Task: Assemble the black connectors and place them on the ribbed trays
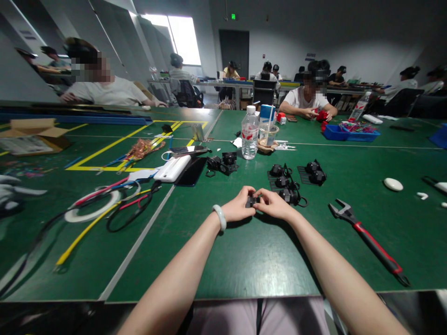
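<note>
Over the middle of the green table (237,260), my left hand (239,204) is closed on a small black plastic part (250,202); a pale bracelet circles that wrist. My right hand (274,204) meets it from the other side, its fingers pinched on the same part. The fingers hide much of it, so its exact kind does not show. Just past my right hand lie several black parts (282,179) with round bodies and grid-like plates. Two similar parts (314,173) sit farther right, and another group (223,163) rests beyond my left hand.
An adjustable wrench (370,244) with red-black handle lies at right, near a white oval case (393,184). A water bottle (250,135) and cup (268,136) stand ahead. Cables (87,223), a white power bank (172,168) and a dark phone (191,172) lie left. Two people sit opposite.
</note>
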`<state>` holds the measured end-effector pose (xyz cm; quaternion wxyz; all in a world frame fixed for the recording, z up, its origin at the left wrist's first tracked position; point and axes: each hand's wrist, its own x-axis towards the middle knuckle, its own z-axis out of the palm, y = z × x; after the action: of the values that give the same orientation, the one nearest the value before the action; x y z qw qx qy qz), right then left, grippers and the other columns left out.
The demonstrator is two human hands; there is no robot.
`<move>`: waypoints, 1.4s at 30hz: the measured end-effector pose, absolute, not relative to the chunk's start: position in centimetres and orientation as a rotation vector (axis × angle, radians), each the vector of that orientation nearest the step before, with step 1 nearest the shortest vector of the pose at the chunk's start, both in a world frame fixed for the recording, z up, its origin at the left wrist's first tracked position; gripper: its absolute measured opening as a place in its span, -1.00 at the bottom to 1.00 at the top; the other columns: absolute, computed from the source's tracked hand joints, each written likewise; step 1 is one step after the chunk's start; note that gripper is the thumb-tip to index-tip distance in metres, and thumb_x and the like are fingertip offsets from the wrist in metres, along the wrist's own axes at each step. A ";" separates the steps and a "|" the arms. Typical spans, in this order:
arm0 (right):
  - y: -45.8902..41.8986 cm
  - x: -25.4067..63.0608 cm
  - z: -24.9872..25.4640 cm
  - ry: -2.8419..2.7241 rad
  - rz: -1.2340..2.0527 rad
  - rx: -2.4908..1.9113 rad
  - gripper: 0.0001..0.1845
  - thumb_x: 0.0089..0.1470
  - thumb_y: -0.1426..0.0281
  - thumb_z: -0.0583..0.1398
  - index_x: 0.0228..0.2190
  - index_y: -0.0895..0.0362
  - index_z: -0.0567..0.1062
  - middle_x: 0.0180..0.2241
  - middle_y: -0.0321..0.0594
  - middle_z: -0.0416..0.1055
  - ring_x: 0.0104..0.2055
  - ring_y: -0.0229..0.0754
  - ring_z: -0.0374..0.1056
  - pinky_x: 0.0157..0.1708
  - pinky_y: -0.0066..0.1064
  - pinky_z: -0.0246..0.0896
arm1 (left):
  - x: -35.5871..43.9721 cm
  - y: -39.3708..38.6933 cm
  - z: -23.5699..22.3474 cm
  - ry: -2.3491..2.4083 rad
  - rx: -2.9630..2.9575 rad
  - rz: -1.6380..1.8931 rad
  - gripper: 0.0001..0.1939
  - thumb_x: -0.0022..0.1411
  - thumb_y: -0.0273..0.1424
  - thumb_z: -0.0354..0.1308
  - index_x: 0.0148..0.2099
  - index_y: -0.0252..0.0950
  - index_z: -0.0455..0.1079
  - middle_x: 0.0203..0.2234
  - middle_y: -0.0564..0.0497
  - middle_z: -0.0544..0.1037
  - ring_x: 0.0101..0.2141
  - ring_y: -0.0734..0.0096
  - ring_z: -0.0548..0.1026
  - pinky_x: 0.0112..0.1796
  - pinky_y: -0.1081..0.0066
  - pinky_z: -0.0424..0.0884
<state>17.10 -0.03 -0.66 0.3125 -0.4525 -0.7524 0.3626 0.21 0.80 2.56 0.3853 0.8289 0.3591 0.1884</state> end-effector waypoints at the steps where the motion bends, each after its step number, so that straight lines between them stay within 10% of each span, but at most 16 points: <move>1: 0.0 17.1 -0.7 -1.978 0.961 -1.198 -0.72 -0.13 0.32 0.12 -0.32 0.17 0.28 -0.68 -0.47 0.10 -0.63 -0.41 0.02 -0.60 -0.56 -0.07 | 0.2 0.8 2.5 0.914 2.112 0.480 -0.52 -0.09 -0.47 0.00 -0.07 -0.33 -0.02 -0.32 0.01 0.21 -0.35 0.46 0.26 -0.19 0.32 0.25; 42: -0.4 17.1 -0.4 -1.999 1.039 -1.092 -0.64 -0.21 0.39 0.13 -0.28 0.11 0.18 -0.70 -0.54 -0.02 -0.66 -0.44 -0.06 -0.61 -0.60 -0.13 | 0.2 0.9 2.6 0.880 2.141 0.502 -0.54 -0.09 -0.46 0.02 -0.09 -0.35 0.01 -0.31 0.00 0.21 -0.31 0.42 0.26 -0.17 0.29 0.24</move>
<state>17.13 -0.41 -0.39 0.3138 -0.4140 -0.7582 0.3940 0.18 0.92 2.56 0.3771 0.8371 0.3441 0.1965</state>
